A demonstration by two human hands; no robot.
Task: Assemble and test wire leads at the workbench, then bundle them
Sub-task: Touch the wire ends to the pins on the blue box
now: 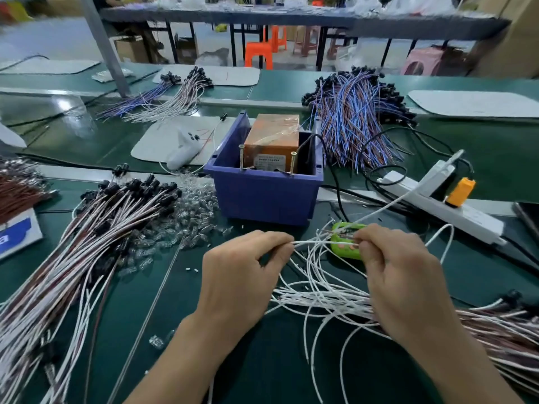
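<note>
The left hand (pixel 242 275) and the right hand (pixel 399 275) each pinched the same thin white wire (pixel 323 242) between thumb and curled fingers, and the smooth, plastic-coated strand ran taut and nearly level from one grip to the other. Just behind the right hand's fingertips (pixel 363 237) lay a small, glossy green gadget (pixel 345 253) with rounded corners, partly hidden by them. Below the grip and under the right wrist spread a loose tangle of white wires (pixel 320 295), curling and crossing on the dark green bench mat (pixel 262 360). Well to the left of the grip lay a thick sheaf of white and brown leads (pixel 87 246) tipped with black caps, and beside it a heap of small clear glassy pieces (pixel 186 211). Straight beyond the grip stood a square blue plastic bin (pixel 262 193) holding an orange box (pixel 272 138) wrapped in shiny film. Beyond and to the right of the grip ran a long white power strip (pixel 437 202) with an orange plug (pixel 460 192), and farther off lay a pile of blue and brown wires (pixel 353 121).
</note>
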